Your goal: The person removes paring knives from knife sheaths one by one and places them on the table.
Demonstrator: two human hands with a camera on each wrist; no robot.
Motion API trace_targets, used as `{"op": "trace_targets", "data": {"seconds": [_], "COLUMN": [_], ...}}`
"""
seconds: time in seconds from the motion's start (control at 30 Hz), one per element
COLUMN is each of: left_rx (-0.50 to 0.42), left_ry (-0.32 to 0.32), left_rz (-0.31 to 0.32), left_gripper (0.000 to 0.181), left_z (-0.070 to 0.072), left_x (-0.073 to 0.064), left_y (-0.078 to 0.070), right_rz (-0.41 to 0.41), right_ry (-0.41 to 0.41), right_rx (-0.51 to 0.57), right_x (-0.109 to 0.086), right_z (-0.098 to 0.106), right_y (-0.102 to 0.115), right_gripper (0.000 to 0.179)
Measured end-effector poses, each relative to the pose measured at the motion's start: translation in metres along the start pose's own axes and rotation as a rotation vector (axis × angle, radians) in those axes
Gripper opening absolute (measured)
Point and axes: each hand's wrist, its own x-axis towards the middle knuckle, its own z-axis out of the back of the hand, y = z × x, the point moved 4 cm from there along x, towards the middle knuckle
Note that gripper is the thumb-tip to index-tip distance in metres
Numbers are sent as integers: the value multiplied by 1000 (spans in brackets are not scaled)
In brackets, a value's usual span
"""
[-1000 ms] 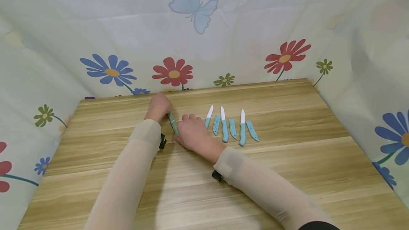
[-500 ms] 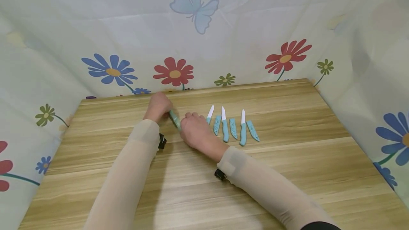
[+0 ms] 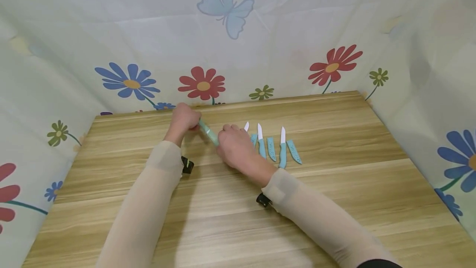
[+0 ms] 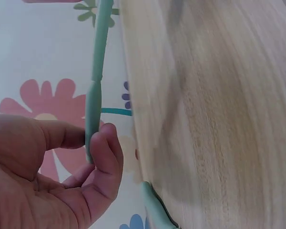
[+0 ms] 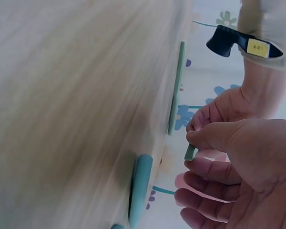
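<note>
A slim green knife in its sheath [image 3: 209, 132] slants between my two hands. In the left wrist view a joint line crosses it where handle and sheath meet. My left hand [image 3: 184, 118] pinches the far end between thumb and fingers. The near end is between the thumb and forefinger of my right hand [image 3: 238, 146], and its other fingers are spread loosely in the right wrist view. Another green sheathed knife [image 5: 177, 88] lies on the table; in the head view it is hidden by the left hand and arm.
Right of my right hand lie blue-handled knives with bare white blades, one of them a paring knife [image 3: 283, 148], alternating with blue sheaths [image 3: 294, 151]. My right hand partly covers the leftmost ones. A flowered cloth [image 3: 297, 53] hangs behind the wooden table [image 3: 334, 202].
Both hands have risen slightly with the green knife. The right hand has shifted right and away, so more of the knife shows between the hands.
</note>
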Motion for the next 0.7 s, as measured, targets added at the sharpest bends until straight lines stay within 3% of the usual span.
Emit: {"op": "trace_targets", "data": {"seconds": [0.23, 0.43, 0.7], "left_rx": [-147, -357, -605], "left_ry": [3, 14, 9], "left_rz": [-38, -58, -33], "left_gripper": [18, 19, 48], "left_z": [3, 1, 0], "left_x": [-11, -24, -33], "left_y": [-4, -5, -7], "right_rz": [10, 24, 10], "right_ry": [-49, -98, -136], "right_rx": [2, 0, 64], "right_x": [-6, -13, -19], "right_z": [9, 19, 28], "right_y": [-11, -21, -35], "right_gripper": [23, 22, 14]}}
